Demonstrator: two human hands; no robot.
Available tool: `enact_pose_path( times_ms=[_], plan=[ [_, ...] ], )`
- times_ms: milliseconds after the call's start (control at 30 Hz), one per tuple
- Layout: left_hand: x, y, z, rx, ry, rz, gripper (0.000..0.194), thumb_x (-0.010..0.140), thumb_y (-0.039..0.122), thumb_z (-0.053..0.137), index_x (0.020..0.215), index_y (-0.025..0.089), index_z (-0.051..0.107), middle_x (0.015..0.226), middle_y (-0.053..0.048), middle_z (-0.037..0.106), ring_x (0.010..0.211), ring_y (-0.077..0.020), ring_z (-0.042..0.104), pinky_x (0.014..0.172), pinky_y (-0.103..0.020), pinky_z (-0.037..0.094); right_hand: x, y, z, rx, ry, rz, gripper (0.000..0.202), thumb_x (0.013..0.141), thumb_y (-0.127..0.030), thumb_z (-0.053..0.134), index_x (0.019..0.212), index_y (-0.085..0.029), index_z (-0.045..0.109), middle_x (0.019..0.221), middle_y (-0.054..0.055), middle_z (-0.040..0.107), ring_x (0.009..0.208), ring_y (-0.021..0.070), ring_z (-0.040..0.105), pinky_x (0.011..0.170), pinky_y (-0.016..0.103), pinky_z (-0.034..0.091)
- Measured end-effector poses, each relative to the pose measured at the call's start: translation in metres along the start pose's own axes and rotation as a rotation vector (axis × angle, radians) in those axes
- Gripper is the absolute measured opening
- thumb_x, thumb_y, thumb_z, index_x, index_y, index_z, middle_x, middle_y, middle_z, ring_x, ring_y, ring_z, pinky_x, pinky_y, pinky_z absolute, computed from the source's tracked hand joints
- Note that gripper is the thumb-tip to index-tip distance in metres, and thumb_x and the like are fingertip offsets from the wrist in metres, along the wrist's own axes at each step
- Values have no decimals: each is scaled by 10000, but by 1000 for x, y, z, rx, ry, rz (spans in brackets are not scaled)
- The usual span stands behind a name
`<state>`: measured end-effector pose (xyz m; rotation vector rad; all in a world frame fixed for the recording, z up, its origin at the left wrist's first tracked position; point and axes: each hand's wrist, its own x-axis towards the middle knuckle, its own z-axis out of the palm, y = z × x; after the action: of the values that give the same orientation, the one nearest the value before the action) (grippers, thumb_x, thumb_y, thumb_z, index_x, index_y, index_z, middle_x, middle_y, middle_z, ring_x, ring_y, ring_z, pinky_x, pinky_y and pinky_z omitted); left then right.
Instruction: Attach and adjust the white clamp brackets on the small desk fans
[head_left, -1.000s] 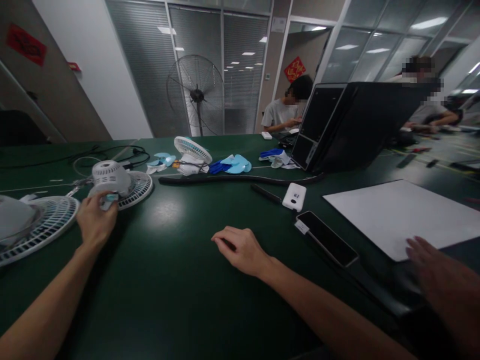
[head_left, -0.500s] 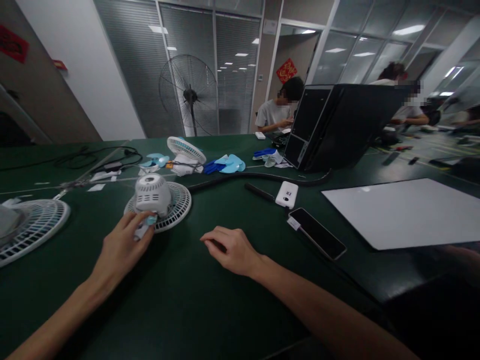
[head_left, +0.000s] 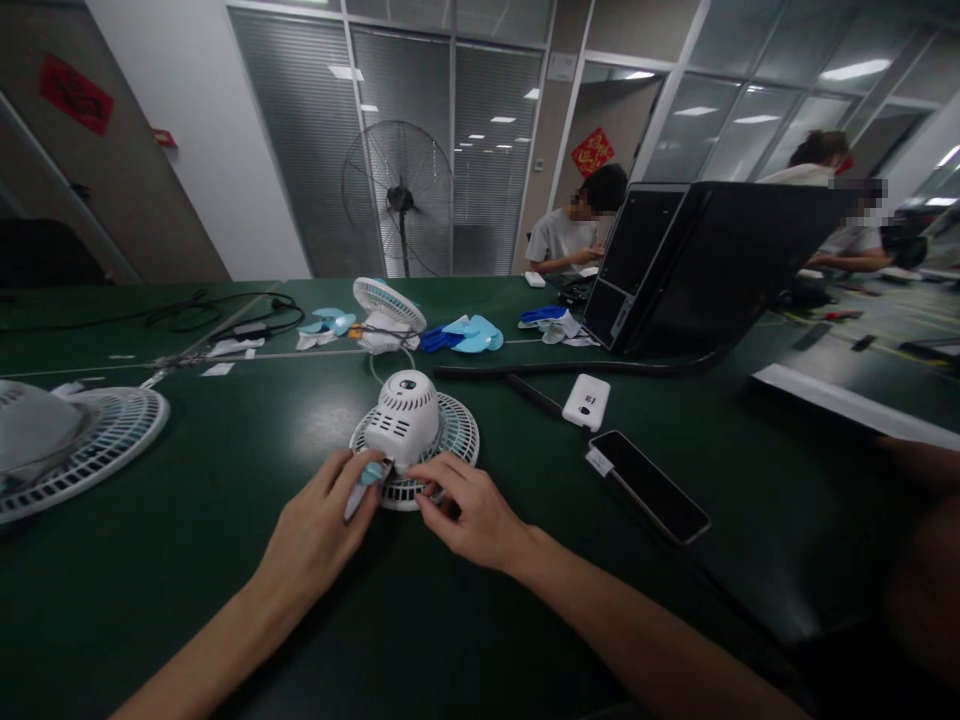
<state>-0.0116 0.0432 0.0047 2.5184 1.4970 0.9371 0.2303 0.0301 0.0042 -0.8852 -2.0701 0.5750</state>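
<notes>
A small white electric fan (head_left: 405, 405) lies grille-down on the green table in front of me, its rounded motor housing upward. My left hand (head_left: 322, 510) is closed around the fan's white base piece with a light-blue knob (head_left: 370, 473), at the near left of the housing. My right hand (head_left: 469, 505) is at the near right side, its fingers bent together with the tips against the housing's lower edge. Whatever those fingertips pinch is hidden. Slats of the white grille (head_left: 465, 430) show around the housing.
Another fan (head_left: 97, 440) lies at left; a third (head_left: 386, 310) stands behind, near blue fan blades (head_left: 476, 335). On the right are a white device (head_left: 586, 400), a phone (head_left: 651, 487), a black computer case (head_left: 675, 265) and a white board (head_left: 855, 400). A person (head_left: 566, 235) sits across.
My left hand has brought the fan to the right, and my right hand has come up against its housing. The white board has slid away to the right. The view has shifted slightly.
</notes>
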Motion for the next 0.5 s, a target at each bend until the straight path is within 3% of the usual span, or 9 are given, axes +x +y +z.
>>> enact_pose_path(
  times_ms=[167,267,400,500],
  plan=[
    [16,-51,-22,47,47,-108,402,1010,393,425,1331,216,588,1361,-154,549,1155,-329,642,932,-436,564,1,3,-4,-4,-2,21,328,987,-172,556,1305,-233,609,1159,64,646,931,159,653,750,269,585],
    [23,-93,-37,185,95,-237,450,1009,399,429,1359,156,574,1347,-164,543,1117,-333,636,900,-420,555,1,8,-4,-22,25,58,298,989,-175,556,1275,-227,623,1133,59,647,919,151,654,729,252,573],
    [32,-154,-55,374,165,-353,506,1019,472,418,1404,169,543,1291,-145,555,1092,-345,618,868,-419,537,1,10,-5,-56,29,65,274,999,-187,544,1254,-229,634,1118,51,656,903,144,660,725,252,563],
    [39,-188,-62,427,255,-453,536,1010,492,421,1417,162,532,1233,-141,582,1048,-345,597,860,-431,515,2,10,-5,-67,19,68,258,1003,-195,544,1238,-231,644,1130,50,663,906,143,664,735,258,557]
  ],
)
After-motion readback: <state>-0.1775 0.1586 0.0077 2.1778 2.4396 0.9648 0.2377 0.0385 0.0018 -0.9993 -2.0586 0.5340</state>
